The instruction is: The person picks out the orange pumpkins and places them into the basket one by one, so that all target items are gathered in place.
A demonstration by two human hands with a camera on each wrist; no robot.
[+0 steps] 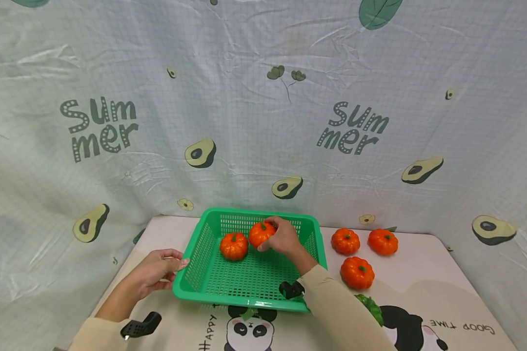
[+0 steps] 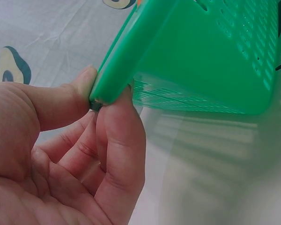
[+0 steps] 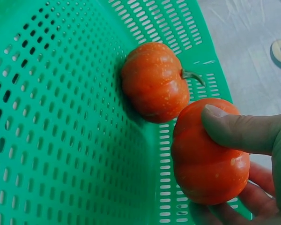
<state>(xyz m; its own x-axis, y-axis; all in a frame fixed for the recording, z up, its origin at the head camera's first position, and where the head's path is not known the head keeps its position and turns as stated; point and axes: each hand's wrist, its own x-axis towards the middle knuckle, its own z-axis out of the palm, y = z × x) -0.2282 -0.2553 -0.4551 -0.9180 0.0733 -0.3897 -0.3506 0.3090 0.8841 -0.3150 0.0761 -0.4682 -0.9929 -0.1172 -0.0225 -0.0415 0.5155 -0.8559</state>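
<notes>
A green plastic basket (image 1: 246,304) with slotted walls stands in the middle of the table. My left hand (image 1: 155,270) pinches its left rim between thumb and fingers; the left wrist view shows this rim (image 2: 126,51) up close. Inside the basket, my right hand (image 1: 284,238) grips a small orange pumpkin (image 1: 259,235), with the thumb (image 3: 243,131) across one side and the fingers around the other. Beside it, a second pumpkin (image 1: 234,246) with a curved stem sits in the basket at the back left.
Right of the basket lie three more pumpkins (image 1: 357,273) on the printed table cover (image 1: 448,287). A leafy green vegetable (image 1: 371,308) is partly hidden by my right sleeve. Behind the table hangs a patterned curtain (image 1: 246,97).
</notes>
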